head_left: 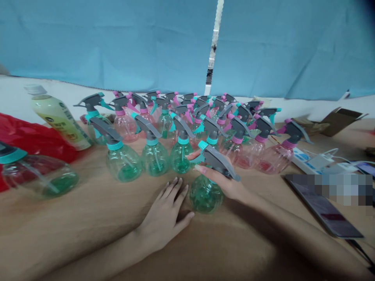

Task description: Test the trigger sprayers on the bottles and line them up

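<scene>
A green-tinted spray bottle (206, 197) with a grey and teal trigger head stands upright in front of me. Around its neck, just under the head, my right hand (227, 185) is closed, with some fingertips showing on the left side. My left hand (164, 214) lies flat on the wooden table (96, 230), fingers spread and holding nothing. Its fingertips are close to the bottle's left side, apart from it. Just behind stand other green spray bottles (156, 160), and pink-collared ones (274, 159) stand to the right.
Many more sprayers are crowded at the back. At the left are a spray bottle (41, 175), a labelled drink bottle (60, 117) and a red plastic bag (35, 134). A phone (324, 207), a power strip (306, 160) and a cardboard box (340, 121) lie right. Blue cloth (117, 43) hangs behind.
</scene>
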Available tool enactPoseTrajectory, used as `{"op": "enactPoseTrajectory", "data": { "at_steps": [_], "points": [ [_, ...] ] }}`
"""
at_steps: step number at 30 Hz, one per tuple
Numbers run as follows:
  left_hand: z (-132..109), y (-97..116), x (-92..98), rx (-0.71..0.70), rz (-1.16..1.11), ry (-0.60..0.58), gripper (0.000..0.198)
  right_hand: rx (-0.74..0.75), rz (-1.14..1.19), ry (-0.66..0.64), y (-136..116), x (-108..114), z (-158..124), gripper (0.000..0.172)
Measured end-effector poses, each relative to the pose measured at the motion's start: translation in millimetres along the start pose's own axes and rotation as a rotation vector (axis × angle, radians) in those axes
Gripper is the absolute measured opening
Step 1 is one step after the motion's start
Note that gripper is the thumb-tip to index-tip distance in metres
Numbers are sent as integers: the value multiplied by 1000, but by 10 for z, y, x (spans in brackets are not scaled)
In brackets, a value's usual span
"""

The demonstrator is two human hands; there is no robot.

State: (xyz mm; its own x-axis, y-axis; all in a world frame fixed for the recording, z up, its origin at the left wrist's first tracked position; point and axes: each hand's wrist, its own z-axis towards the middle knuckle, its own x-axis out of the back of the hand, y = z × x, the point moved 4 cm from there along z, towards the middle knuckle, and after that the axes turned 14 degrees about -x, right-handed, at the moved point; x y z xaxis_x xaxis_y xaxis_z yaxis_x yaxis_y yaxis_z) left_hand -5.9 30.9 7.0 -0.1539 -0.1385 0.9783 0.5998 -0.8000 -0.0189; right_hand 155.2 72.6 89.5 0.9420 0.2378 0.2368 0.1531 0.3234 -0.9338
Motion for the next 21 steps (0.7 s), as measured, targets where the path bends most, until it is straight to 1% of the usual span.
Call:
{"op": "enactPoseTrajectory", "data": {
  "at_steps": [7, 14, 21],
  "points": [
    [1, -2, 9, 5, -15, 27, 63, 37, 20, -8, -3, -3, 8, 21],
    [1, -6, 6, 2, -13, 14, 62, 9, -45, 8, 42, 7, 10, 22],
    [10, -7, -2, 1, -18, 20, 61, 16, -20, -7, 65, -4, 4, 21]
  ]
}}
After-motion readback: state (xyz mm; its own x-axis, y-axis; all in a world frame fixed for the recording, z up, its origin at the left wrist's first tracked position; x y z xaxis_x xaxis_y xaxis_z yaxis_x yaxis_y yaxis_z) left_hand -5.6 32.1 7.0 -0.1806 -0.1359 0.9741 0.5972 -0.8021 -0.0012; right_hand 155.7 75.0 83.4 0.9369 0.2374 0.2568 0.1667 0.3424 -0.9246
